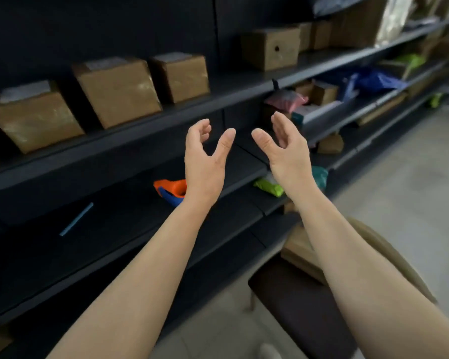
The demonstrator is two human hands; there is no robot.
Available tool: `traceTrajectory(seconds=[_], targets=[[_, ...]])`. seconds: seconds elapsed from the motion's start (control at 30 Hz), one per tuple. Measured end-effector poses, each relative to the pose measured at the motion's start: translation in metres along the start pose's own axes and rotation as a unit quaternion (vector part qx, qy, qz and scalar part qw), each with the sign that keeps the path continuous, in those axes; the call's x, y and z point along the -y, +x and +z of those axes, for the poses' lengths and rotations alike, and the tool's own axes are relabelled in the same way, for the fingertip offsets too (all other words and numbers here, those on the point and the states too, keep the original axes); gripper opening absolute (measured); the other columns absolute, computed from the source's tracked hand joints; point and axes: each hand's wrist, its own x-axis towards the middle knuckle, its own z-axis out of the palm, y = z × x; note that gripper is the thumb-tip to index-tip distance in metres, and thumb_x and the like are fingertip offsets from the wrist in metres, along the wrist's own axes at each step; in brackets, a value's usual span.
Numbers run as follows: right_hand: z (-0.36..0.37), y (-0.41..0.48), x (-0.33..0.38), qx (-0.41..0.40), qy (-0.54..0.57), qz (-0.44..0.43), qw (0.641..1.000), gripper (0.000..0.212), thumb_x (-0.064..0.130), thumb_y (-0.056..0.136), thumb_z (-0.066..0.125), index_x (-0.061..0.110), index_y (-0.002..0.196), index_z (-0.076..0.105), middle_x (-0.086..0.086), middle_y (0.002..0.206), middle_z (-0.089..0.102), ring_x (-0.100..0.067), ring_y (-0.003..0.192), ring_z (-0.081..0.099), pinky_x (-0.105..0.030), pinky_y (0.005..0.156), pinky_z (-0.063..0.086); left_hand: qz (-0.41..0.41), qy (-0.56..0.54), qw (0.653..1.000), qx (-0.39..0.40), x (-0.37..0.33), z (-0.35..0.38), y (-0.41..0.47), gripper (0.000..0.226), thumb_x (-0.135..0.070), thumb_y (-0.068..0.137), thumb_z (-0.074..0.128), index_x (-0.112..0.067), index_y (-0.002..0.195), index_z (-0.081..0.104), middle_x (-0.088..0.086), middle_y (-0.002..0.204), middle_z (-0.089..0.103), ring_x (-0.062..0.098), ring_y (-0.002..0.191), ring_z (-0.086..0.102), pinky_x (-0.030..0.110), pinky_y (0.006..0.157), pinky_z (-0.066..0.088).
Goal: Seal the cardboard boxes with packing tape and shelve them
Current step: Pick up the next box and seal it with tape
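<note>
Three taped cardboard boxes stand in a row on the dark upper shelf [218,104]: one at the left [34,117], one in the middle [119,92], one to the right [182,76]. My left hand [205,159] and my right hand [285,151] hang in the air in front of the shelving, palms facing each other, fingers relaxed, holding nothing. An orange and blue tape dispenser [170,191] lies on the lower shelf, partly hidden behind my left wrist.
Another cardboard box [270,47] sits farther right on the upper shelf. Bags and small boxes [322,94] crowd the middle shelf on the right. A green packet [268,186] lies by my right wrist. A dark stool [301,307] with cardboard [296,247] stands below.
</note>
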Motion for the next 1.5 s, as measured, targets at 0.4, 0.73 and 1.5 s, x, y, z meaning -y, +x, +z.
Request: traceTrajectory(seconds=[0.4,0.73,1.5], targets=[[-0.121,-0.115,-0.081,-0.148,-0.083,0.167,0.971,0.072,0.037,0.088,0.066,0.011,0.147,0.034,-0.002,0.151,0.037,-0.012,0.138,0.032,-0.022,0.108,0.027,-0.102,-0.014,0.975,0.198,0.051,0.089,-0.119,0.049,-0.045,0.088,0.062,-0.021,0.128,0.047,-0.008,0.124,0.051,0.007,0.116,0.046,0.007,0.082,0.032],[-0.178,-0.113,-0.166,-0.177,-0.099,0.272,0.941,0.071,0.041,0.088,0.065,0.011,0.145,0.037,-0.004,0.149,0.041,-0.016,0.136,0.037,-0.025,0.105,0.029,-0.176,0.052,0.948,0.261,0.113,0.176,-0.132,0.056,-0.045,0.087,0.062,-0.015,0.131,0.045,0.0,0.126,0.05,0.014,0.117,0.047,0.025,0.096,0.039],[-0.193,-0.055,-0.444,-0.165,-0.095,0.487,0.852,0.08,0.058,0.089,0.053,0.014,0.15,0.024,-0.005,0.154,0.031,-0.026,0.138,0.033,-0.037,0.108,0.03,-0.309,0.236,0.842,0.374,0.382,0.336,-0.111,0.073,-0.054,0.089,0.053,-0.012,0.144,0.03,0.007,0.148,0.034,0.025,0.129,0.041,0.03,0.087,0.036]])
